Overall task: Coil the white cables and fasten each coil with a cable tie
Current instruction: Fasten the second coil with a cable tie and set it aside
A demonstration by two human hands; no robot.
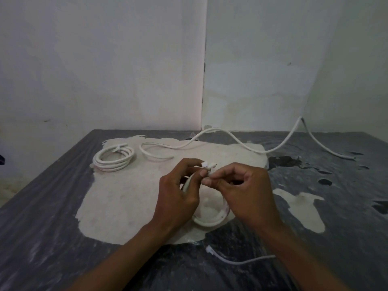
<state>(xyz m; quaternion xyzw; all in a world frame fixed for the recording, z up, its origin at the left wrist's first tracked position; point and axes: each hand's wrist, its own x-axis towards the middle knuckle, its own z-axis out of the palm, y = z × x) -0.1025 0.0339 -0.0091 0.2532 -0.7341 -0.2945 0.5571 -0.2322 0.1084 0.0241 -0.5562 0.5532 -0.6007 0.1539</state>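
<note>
A white cable coil (210, 221) hangs between my hands above the table, its lower loop showing below them. My left hand (178, 196) grips the top of the coil, where a white cable tie (206, 165) sticks up. My right hand (241, 192) pinches the tie's end at the same spot. A finished coil (113, 158) with a tie around it lies at the back left. A long loose white cable (210, 141) snakes across the back of the table to the wall. A spare cable tie (235, 259) lies near the front, under my right forearm.
The table (52, 217) has a dark grey, wrinkled surface with a large pale worn patch (130, 196) in the middle. White walls meet in a corner behind it. The loose cable's far end (327, 148) trails along the right side.
</note>
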